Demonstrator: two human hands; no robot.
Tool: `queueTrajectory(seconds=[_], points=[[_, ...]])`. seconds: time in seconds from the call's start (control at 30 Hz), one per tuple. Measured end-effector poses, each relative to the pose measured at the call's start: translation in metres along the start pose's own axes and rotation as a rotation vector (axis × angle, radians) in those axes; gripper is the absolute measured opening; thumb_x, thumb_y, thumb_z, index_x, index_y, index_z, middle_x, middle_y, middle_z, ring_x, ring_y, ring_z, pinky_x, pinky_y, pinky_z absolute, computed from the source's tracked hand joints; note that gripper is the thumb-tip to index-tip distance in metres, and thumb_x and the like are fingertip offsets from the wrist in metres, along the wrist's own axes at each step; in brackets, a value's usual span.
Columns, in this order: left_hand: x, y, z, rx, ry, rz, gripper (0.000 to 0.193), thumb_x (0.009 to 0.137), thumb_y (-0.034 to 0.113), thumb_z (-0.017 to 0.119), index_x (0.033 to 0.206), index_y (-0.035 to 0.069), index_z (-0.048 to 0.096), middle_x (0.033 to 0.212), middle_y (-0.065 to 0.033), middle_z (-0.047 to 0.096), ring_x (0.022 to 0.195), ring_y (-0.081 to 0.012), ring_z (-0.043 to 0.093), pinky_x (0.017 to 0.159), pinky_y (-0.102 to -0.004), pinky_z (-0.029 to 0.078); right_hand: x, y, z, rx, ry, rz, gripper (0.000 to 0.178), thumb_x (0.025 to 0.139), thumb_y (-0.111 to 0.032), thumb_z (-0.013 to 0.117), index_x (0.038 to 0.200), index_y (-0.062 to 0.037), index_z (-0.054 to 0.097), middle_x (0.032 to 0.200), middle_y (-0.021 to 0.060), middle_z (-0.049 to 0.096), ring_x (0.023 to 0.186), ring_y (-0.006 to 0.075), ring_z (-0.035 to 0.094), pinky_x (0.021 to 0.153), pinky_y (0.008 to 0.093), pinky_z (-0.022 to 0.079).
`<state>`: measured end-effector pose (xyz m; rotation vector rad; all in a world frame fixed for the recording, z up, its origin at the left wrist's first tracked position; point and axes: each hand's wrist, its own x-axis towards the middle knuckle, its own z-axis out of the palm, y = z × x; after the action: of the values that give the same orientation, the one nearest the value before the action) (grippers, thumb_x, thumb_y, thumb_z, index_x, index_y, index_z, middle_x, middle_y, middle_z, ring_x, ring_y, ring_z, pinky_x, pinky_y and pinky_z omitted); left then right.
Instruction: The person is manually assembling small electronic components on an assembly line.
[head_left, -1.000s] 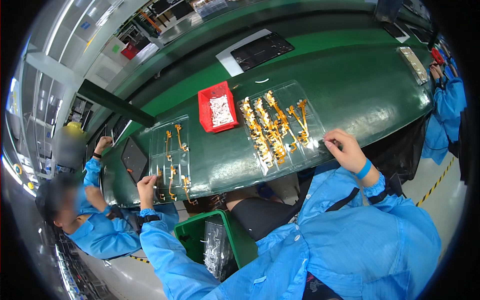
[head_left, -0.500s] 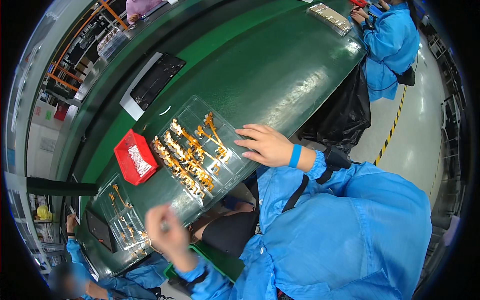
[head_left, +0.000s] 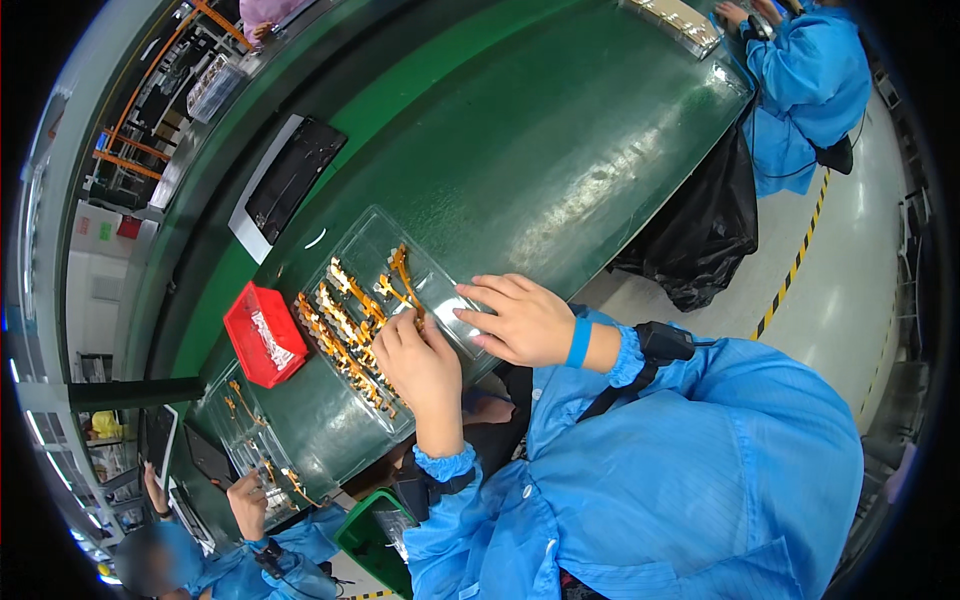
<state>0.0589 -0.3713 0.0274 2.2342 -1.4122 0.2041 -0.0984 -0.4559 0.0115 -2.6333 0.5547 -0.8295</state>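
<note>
A clear plastic tray [head_left: 372, 222] lies on the green table, holding rows of orange flex cables [head_left: 345, 290] with pale metallic ends. My left hand [head_left: 420, 372] reaches over the tray's near side, fingers bent and drawn together among the cables. Whatever its fingertips pinch is hidden under the hand. Fingers stretched out and apart, my right hand [head_left: 525, 322] rests at the tray's right edge; a blue band [head_left: 579, 342] circles that wrist. Left of the tray stands a red bin [head_left: 248, 330] with small white pieces [head_left: 272, 338] inside.
A black panel on a white sheet [head_left: 240, 228] lies beyond the tray. At lower left a co-worker's hand [head_left: 247, 503] is over another clear tray [head_left: 232, 440]. A green bin [head_left: 360, 535] sits below the table edge. Another person in blue [head_left: 810, 70] works at far right.
My left hand has moved from the table's near edge up and right onto the cables in the tray. My right hand stays at the tray's edge. The co-worker's hand has come over the other tray.
</note>
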Motion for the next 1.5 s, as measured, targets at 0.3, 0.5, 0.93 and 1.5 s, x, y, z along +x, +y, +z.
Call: queueTrajectory(seconds=[0.3, 0.5, 0.93, 1.5], points=[[0.018, 0.007, 0.003, 0.053, 0.014, -0.053, 0.015, 0.085, 0.016, 0.065, 0.091, 0.002, 0.066, 0.095, -0.0146, 0.061, 0.095, -0.0351, 0.055, 0.085, -0.0443, 0.043, 0.0, 0.004, 0.0, 0.022, 0.01, 0.005, 0.035, 0.087, -0.029, 0.06, 0.115, -0.0071, 0.064, 0.13, 0.0127, 0.056, 0.121, 0.0285, 0.049, 0.099, 0.0399, 0.042], [0.025, 0.007, 0.002, 0.006, 0.011, -0.093, 0.017, 0.086, 0.017, 0.065, 0.084, 0.0, 0.066, 0.089, -0.0147, 0.064, 0.091, -0.0345, 0.057, 0.085, -0.0432, 0.043, -0.002, 0.007, -0.001, 0.018, 0.022, 0.006, 0.035, 0.087, -0.029, 0.06, 0.114, -0.007, 0.063, 0.13, 0.0133, 0.055, 0.121, 0.0285, 0.049, 0.099, 0.0395, 0.041], [0.034, -0.013, -0.001, -0.47, -0.106, -0.481, 0.023, 0.091, 0.018, 0.062, 0.084, -0.004, 0.063, 0.066, -0.0059, 0.064, 0.055, -0.0084, 0.052, 0.051, -0.0246, 0.04, -0.005, 0.009, 0.001, 0.005, 0.026, 0.011, 0.036, 0.086, -0.028, 0.061, 0.115, -0.0062, 0.063, 0.129, 0.0136, 0.056, 0.121, 0.0288, 0.049, 0.099, 0.0395, 0.041], [0.025, -0.008, -0.018, -0.672, -0.161, -0.508, 0.022, 0.095, 0.015, 0.06, 0.089, -0.006, 0.062, 0.081, -0.0087, 0.069, 0.067, -0.0077, 0.06, 0.063, -0.0214, 0.048, 0.014, -0.001, 0.003, 0.099, -0.046, 0.026, 0.045, 0.077, -0.019, 0.071, 0.119, -0.0086, 0.061, 0.134, 0.0127, 0.051, 0.125, 0.0315, 0.044, 0.098, 0.0427, 0.041]])
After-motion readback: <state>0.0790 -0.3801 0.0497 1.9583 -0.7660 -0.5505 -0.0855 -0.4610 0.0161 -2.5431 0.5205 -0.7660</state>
